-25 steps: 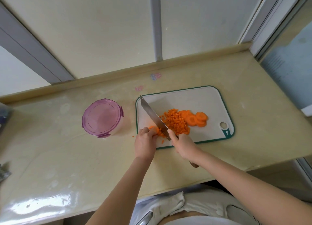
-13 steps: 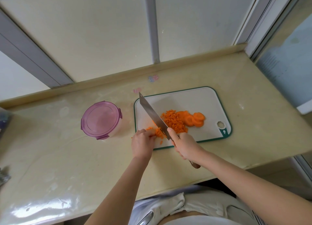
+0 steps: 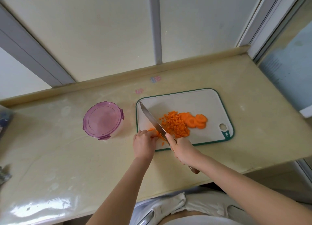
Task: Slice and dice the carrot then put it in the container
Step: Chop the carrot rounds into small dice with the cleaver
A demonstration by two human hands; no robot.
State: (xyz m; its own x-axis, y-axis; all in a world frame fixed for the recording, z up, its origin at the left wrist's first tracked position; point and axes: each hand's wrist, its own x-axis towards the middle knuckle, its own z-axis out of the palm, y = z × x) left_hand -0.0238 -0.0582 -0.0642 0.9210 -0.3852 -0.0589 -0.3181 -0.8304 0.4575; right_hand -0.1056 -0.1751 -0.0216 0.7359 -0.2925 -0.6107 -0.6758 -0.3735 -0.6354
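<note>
right hand [image 3: 183, 150] grasps the knife [image 3: 152, 120], handle mostly hidden; left hand [image 3: 144, 143] curls onto carrot strips [image 3: 157, 134].

Open counter [image 3: 59, 157] stretches left of and in front of the lidded container [image 3: 103, 120], just beside the board [image 3: 185, 101]. The knife [image 3: 152, 120], gripped by the right hand [image 3: 183, 149], slants across the board's left end; the left hand [image 3: 143, 142] and carrot [image 3: 175, 126] crowd its near side. The far strip lies open.
</note>
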